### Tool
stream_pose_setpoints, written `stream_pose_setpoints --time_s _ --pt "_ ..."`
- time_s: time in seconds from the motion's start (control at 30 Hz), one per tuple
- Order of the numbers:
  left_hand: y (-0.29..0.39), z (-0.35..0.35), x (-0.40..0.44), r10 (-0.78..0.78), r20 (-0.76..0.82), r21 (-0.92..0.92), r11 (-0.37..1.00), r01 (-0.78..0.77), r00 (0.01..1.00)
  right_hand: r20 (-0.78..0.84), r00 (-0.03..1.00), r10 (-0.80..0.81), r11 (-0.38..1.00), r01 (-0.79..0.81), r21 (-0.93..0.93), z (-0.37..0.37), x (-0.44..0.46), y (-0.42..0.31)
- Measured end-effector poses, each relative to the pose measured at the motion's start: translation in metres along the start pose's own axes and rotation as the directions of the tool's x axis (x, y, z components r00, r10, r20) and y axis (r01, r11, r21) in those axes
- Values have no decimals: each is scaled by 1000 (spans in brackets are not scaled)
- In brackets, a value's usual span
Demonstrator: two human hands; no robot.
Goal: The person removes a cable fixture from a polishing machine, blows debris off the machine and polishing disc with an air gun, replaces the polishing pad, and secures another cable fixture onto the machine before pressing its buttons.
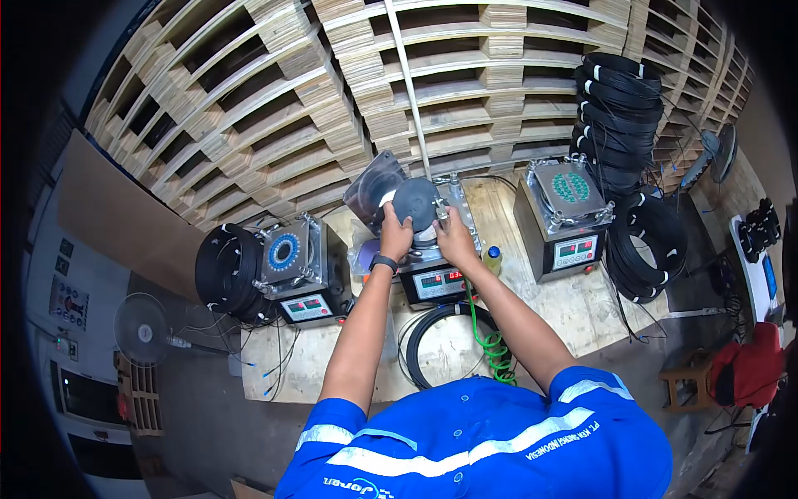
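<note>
Both my hands are over the middle machine (440, 283), which has a red and green display. My left hand (396, 233) grips the lower left edge of a dark grey round disc (415, 202), thumb on its face. At the disc's right side, my right hand (455, 237) is closed on a small metal air nozzle (441, 211). A coiled green hose (492, 349) hangs below that hand. Behind the disc, a clear cover (374, 187) stands tilted up. Part of the machine's top is hidden by the disc and my hands.
Similar machines stand at left (305, 306) and right (573, 249). Black cable coils lie beside them (229, 270) (648, 249) and in front (424, 324). A yellow bottle (493, 262) stands right of the middle machine. Wooden pallets (499, 75) rise behind the table (557, 312).
</note>
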State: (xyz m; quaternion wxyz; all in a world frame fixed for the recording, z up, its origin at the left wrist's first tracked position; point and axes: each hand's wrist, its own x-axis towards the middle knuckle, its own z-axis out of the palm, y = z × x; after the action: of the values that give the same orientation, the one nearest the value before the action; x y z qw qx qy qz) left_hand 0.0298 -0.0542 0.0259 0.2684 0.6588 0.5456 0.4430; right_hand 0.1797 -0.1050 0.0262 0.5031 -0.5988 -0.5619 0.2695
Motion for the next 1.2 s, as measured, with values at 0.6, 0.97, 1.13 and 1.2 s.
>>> stream_pose_setpoints --time_s 0.6,0.97,1.13,1.2 --pt "10 16 -12 63 -538 97 995 -13 840 463 886 -14 1000 20 -7 -45 -29 -8" --pt "11 11 -11 -33 -532 112 988 108 846 333 943 20 997 6 -77 -16 -40 -13" --pt "12 11 -11 -34 -521 112 988 108 853 260 965 16 988 25 -154 -22 -41 -15" --pt "13 10 -11 -33 -517 113 988 107 855 261 965 19 984 29 -176 -23 -44 -12"
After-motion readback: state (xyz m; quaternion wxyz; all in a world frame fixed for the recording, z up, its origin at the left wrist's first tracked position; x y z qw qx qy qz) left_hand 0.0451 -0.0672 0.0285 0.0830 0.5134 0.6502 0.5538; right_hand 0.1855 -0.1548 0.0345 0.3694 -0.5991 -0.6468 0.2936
